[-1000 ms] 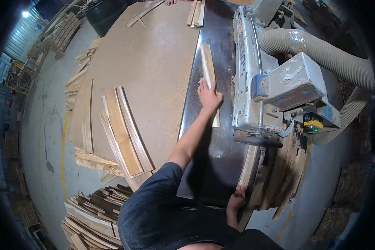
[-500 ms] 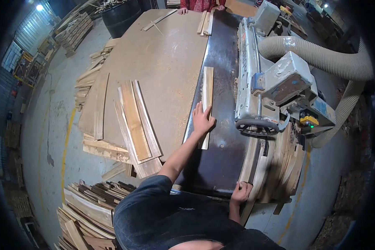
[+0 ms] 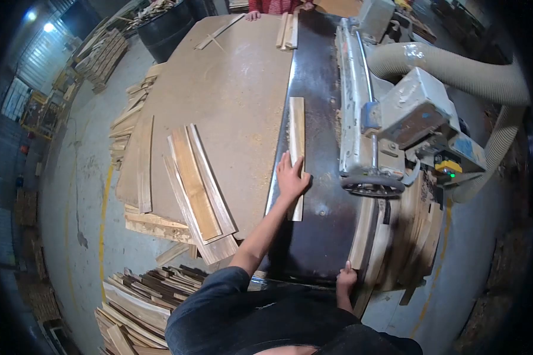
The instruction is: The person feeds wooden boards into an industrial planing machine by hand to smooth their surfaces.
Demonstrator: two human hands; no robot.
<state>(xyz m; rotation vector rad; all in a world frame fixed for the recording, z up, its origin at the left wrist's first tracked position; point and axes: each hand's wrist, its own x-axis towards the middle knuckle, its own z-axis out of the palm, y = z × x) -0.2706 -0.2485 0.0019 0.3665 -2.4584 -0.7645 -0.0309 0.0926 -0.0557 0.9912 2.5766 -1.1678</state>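
One wood strip is lying on the dark table, left hand pressing flat on its near half, short of the machine off to the hand's right. Right hand is gripping stacked boards at the table edge; most are waiting unfed.

The left hand lies flat on a wooden strip atop the dark machine table. The right hand grips stacked boards at its near right corner.
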